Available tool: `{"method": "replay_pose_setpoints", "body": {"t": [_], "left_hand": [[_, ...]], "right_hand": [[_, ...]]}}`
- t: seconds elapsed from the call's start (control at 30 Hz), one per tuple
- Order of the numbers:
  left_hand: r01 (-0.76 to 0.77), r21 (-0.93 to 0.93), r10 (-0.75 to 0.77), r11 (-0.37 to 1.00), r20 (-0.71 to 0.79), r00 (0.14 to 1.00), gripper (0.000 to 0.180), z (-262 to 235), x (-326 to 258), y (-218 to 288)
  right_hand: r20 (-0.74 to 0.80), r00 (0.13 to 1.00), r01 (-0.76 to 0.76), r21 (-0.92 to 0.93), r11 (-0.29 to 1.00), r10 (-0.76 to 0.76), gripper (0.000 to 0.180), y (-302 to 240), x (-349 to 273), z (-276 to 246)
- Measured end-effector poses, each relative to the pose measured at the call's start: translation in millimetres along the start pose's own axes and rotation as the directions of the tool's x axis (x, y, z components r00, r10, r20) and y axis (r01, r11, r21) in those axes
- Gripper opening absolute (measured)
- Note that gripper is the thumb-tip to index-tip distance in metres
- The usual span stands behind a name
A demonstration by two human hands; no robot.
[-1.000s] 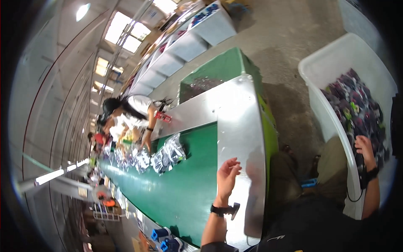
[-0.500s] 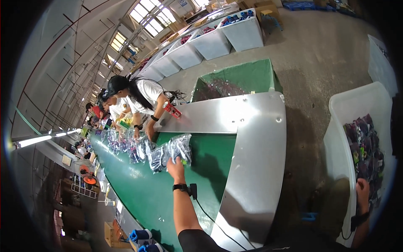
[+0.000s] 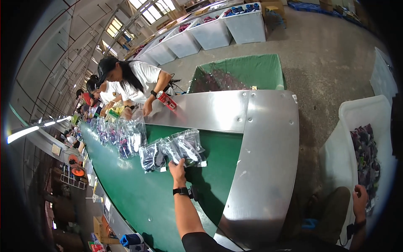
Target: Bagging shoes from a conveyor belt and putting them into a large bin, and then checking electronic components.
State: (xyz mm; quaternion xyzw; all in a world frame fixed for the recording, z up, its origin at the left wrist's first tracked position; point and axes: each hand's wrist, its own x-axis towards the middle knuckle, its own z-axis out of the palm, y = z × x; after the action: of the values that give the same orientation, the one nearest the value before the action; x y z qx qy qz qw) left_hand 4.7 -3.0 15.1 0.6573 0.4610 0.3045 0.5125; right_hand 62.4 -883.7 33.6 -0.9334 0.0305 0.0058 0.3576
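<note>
Here the left hand (image 3: 178, 169) grips a clear bag (image 3: 184, 148) lying on the green belt (image 3: 138, 197), at its twelve o'clock. The right hand (image 3: 359, 196) (grip unclear) rests at the white bin (image 3: 342, 138), at four o'clock.

Clear plastic packages (image 3: 184, 148) of dark goods on the green belt (image 3: 138, 197); more (image 3: 119, 134) beyond

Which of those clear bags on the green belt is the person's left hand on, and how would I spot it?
Start at the long green belt and follow it to the curved steel plate at its end. The clear plastic bag there holds dark items. Alone among the bags, it lies nearest the plate, with the left hand on its near edge.
</note>
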Motion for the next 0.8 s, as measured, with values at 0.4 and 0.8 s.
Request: {"method": "replay_pose_setpoints", "body": {"t": [0.4,0.8], "left_hand": [[-0.117,-0.403,0.309,0.908,0.454,0.836,0.057,-8,-170,30],[0.150,-0.168,-0.051,0.974,0.482,0.875,0.053,-23,-190,47]], "right_hand": [[0.007,0.989,0.147,0.156,0.977,-0.150,0.027,-52,-15,5],[-0.071,0.973,0.231,0.285,0.930,-0.220,0.029,-41,-44,-16]]}}
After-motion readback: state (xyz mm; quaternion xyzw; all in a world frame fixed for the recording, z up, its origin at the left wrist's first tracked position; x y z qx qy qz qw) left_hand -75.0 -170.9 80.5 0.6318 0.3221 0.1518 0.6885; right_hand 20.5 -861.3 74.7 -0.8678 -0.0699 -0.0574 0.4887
